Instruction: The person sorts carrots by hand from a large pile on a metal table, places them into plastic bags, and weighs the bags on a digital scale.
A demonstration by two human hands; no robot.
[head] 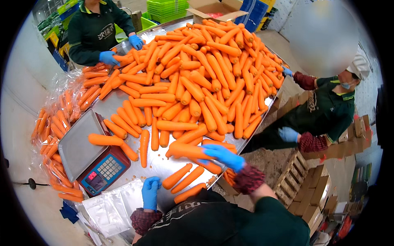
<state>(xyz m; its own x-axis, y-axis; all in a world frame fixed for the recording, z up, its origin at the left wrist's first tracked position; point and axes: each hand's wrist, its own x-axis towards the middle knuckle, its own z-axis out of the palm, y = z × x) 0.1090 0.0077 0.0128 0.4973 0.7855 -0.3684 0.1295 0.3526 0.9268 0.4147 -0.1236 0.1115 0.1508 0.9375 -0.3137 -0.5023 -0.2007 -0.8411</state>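
My right hand (pixel 224 156), in a blue glove, grips the thick end of a carrot (pixel 189 150) above the metal table (pixel 160 164). Below it, three loose carrots (pixel 187 179) lie side by side close to my body. With its fingers curled together and nothing visible in them, my left hand (pixel 150 192) is beside a stack of clear plastic bags (pixel 110 204). A red and blue digital scale (pixel 104 172) with a grey pan (pixel 80 144) stands to the left. One carrot (pixel 105 140) lies across the edge of the pan. A large carrot heap (pixel 197 83) covers the table beyond.
Bagged carrots (pixel 55 132) lie along the left side. One co-worker (pixel 95 33) handles carrots at the far left; another person (pixel 323 104) stands at the right. A cardboard box (pixel 215 10) and green crates (pixel 166 9) are behind. A wooden pallet (pixel 291 181) is at right.
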